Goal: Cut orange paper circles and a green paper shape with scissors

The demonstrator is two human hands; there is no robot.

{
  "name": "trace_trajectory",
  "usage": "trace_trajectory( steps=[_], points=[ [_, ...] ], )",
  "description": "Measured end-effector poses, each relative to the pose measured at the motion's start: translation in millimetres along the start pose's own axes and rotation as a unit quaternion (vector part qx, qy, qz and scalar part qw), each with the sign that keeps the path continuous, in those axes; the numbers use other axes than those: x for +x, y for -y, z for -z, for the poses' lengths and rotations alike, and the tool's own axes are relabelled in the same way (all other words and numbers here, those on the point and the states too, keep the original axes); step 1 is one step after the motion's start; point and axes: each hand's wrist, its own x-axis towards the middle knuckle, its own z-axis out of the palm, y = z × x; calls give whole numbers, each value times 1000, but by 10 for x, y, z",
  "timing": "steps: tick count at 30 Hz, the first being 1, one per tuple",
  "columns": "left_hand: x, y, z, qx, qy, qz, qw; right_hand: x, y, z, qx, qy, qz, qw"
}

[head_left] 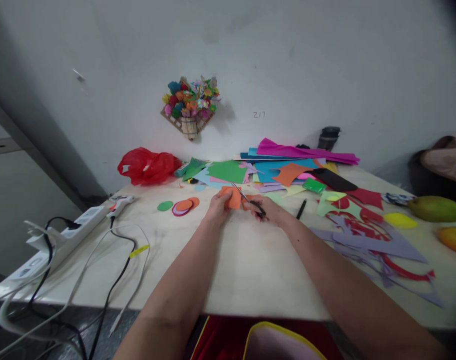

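Between thumb and fingers, my left hand [219, 206] pinches a piece of orange paper [234, 198] above the middle of the table. My right hand [268, 210] is closed round the black handles of a pair of scissors [258, 207]. The scissor blades point up and to the left, beside the right edge of the paper. Another bit of orange paper shows by my right fingers; whether it joins the first piece I cannot tell. To the left lie cut paper discs: a green disc [165, 205] and an overlapping group with an orange disc [184, 205] on top.
Coloured paper sheets [228, 171] are piled at the back, with a red plastic bag [148, 166] to their left. Purple and red scraps [378, 240], a black pen [301, 209] and a mango [436, 208] lie right. A power strip [62, 240] with cables occupies the left edge.
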Motion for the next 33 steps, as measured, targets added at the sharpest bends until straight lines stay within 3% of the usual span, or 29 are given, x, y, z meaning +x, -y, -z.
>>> trace_trajectory(
  steps=[33],
  points=[
    [-14, -16, 8, 24, 52, -13, 998, 34, -29, 11, 7, -16, 2, 1000]
  ],
)
